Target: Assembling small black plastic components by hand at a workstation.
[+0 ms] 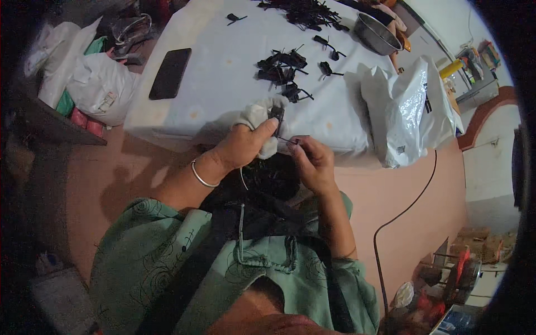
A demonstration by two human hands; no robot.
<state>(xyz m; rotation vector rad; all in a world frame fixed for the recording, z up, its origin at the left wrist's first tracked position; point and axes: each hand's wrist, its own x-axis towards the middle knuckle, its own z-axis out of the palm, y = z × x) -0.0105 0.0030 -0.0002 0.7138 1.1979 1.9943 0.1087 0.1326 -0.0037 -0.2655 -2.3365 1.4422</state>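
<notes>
Pinkish floor (413, 190) surrounds a table (218, 72) under a white cover. Noted along its far edge: a heap of small black parts (310, 14), with a metal bowl (375, 33) to its right. A nearer cluster (285, 64) lies just beyond my hands, and a white plastic bag (399, 111) stands at the right corner.

The black piece (278, 115) under inspection is at the table's near edge, upright in my left hand (245, 146). Those fingers are closed on it through a pale cloth (255, 117), thumb pressed to its side. My right hand (317, 167) has thumb and forefinger pinched on a thin dark strand (287, 140) reaching from the piece's lower end. Whether the strand is wire or moulded stem cannot be determined.

Recommended practice, in my judgement: keep the left grip firm and the cloth flat beneath the thumb, as bunched fabric could let the piece turn. Right fingers should work close to the joint, moving steadily along the strand's line; sideways force might bend it.
</notes>
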